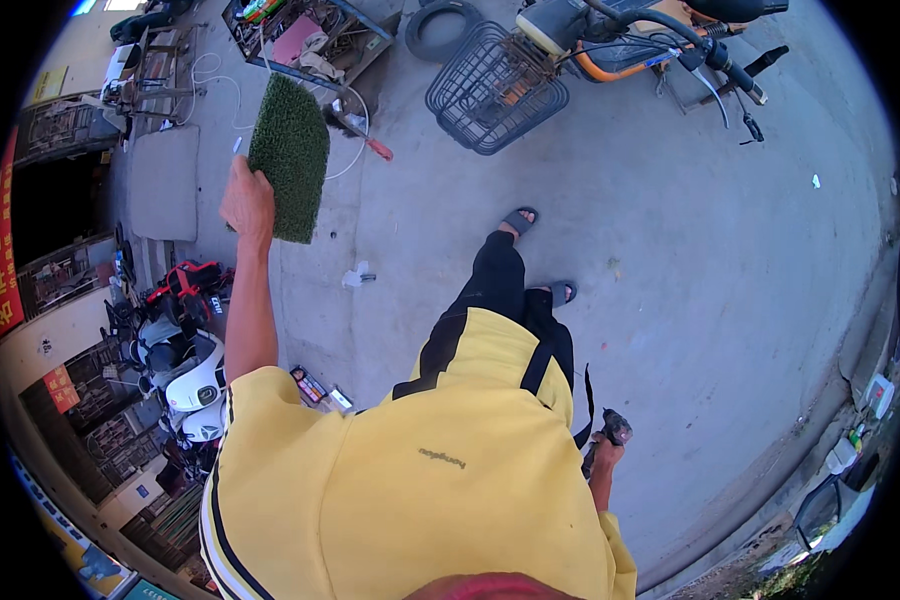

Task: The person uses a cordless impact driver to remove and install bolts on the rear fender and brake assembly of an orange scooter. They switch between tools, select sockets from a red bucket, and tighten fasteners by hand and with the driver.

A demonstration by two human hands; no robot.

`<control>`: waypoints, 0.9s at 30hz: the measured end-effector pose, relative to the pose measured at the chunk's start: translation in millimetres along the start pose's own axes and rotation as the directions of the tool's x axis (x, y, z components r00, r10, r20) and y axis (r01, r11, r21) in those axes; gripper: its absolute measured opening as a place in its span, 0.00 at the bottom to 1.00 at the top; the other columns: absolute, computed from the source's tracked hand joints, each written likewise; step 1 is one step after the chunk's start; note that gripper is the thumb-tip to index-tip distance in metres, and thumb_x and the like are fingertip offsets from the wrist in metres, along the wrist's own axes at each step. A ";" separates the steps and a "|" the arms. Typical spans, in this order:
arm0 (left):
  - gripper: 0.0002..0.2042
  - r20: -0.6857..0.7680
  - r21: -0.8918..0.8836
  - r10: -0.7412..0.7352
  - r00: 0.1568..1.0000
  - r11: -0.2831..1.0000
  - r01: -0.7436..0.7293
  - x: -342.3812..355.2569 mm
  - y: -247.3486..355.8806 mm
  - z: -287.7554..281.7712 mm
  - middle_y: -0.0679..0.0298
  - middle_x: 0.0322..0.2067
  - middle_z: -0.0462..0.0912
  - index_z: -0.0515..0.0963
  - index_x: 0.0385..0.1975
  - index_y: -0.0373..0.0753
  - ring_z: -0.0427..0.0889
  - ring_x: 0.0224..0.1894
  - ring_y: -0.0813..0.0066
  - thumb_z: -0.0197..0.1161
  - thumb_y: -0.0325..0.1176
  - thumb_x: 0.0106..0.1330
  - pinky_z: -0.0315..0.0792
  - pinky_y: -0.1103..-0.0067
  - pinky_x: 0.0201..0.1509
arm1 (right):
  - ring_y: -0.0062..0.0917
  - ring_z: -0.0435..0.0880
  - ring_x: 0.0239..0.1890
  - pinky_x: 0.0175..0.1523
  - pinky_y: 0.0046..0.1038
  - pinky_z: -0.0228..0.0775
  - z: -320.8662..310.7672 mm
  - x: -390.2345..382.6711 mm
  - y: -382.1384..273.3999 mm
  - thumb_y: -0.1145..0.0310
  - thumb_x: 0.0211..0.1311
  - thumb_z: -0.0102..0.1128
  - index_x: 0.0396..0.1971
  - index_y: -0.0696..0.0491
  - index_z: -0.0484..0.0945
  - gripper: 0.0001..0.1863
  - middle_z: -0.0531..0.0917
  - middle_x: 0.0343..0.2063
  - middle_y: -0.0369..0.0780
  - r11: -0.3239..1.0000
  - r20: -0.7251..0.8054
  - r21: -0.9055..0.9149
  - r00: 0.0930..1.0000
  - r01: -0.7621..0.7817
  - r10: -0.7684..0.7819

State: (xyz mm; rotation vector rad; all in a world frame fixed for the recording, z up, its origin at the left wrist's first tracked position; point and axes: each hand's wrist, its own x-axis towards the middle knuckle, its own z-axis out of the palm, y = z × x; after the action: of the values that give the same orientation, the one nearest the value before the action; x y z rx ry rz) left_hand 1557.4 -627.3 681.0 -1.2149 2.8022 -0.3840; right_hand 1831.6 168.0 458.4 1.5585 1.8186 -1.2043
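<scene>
My left arm reaches out to the far left. My left hand (247,200) is closed on the left edge of a piece of green artificial turf (292,165), which hangs upright with a curved right side. Low at my right side, my right hand (607,453) is wrapped round a dark, grimy tool (617,428) shaped like a cordless drill. Part of that tool is hidden behind my fingers and sleeve.
Ahead stands an electric bike with a black wire basket (498,88), a loose tyre (442,30) beside it. A cluttered metal cart (315,45) is at the far left. Near it lies a red-handled tool (379,149). A white scooter (196,385) is parked at left.
</scene>
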 end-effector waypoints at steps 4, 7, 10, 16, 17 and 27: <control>0.15 0.554 0.502 -0.016 0.832 0.804 -0.319 -25.1 -135.7 105.0 0.55 0.53 0.88 0.84 0.55 0.43 0.87 0.55 0.52 0.54 0.31 0.73 0.81 0.58 0.56 | 0.29 0.82 0.24 0.28 0.30 0.76 -45.5 35.5 -24.8 0.83 0.45 0.68 0.40 0.60 0.82 0.17 0.83 0.30 0.40 0.995 -0.006 -0.088 0.999 0.038 -0.038; 0.16 0.517 0.458 -0.124 0.847 0.876 -0.152 -91.9 -163.7 76.3 0.56 0.56 0.87 0.87 0.53 0.42 0.87 0.57 0.54 0.55 0.30 0.73 0.81 0.63 0.58 | 0.30 0.83 0.23 0.28 0.32 0.76 -61.0 32.7 -60.9 0.83 0.45 0.68 0.39 0.60 0.82 0.16 0.83 0.28 0.41 0.993 -0.012 -0.062 0.995 0.102 -0.103; 0.15 0.596 0.445 -0.187 0.781 0.887 -0.128 -135.9 -172.7 59.5 0.53 0.54 0.87 0.86 0.52 0.41 0.87 0.56 0.52 0.55 0.30 0.72 0.81 0.62 0.58 | 0.30 0.83 0.22 0.27 0.33 0.76 -70.3 58.6 -51.4 0.83 0.46 0.69 0.38 0.61 0.82 0.16 0.83 0.28 0.41 0.996 0.011 -0.061 0.998 0.067 -0.067; 0.15 0.503 0.256 -0.124 0.855 0.966 -0.011 -217.7 -185.6 106.4 0.47 0.44 0.89 0.72 0.59 0.39 0.88 0.49 0.44 0.49 0.31 0.75 0.81 0.54 0.51 | 0.30 0.83 0.22 0.30 0.33 0.76 -49.0 80.1 -67.6 0.81 0.44 0.70 0.36 0.60 0.84 0.14 0.85 0.27 0.41 0.974 0.122 -0.184 0.986 0.136 -0.115; 0.15 0.489 0.213 -0.084 0.868 0.977 -0.026 -229.4 -170.9 120.6 0.47 0.43 0.89 0.72 0.58 0.38 0.88 0.48 0.44 0.49 0.31 0.75 0.81 0.54 0.50 | 0.29 0.83 0.22 0.30 0.33 0.76 -48.2 82.1 -73.7 0.81 0.43 0.70 0.35 0.59 0.83 0.14 0.84 0.27 0.40 0.969 0.138 -0.183 0.980 0.165 -0.141; 0.19 0.829 0.052 0.176 0.530 0.921 -0.386 -358.7 48.7 183.3 0.49 0.50 0.87 0.69 0.61 0.40 0.87 0.53 0.48 0.55 0.32 0.72 0.80 0.57 0.56 | 0.26 0.83 0.24 0.32 0.32 0.74 -52.9 114.1 -139.7 0.71 0.43 0.73 0.27 0.58 0.86 0.10 0.85 0.23 0.37 0.886 0.145 -0.309 0.937 0.347 -0.317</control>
State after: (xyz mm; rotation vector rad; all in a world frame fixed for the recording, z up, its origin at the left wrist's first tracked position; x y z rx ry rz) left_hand 1797.8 -372.0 476.9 -0.5974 1.9854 -0.0667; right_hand 1680.4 277.9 439.2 1.0184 2.1549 -1.0196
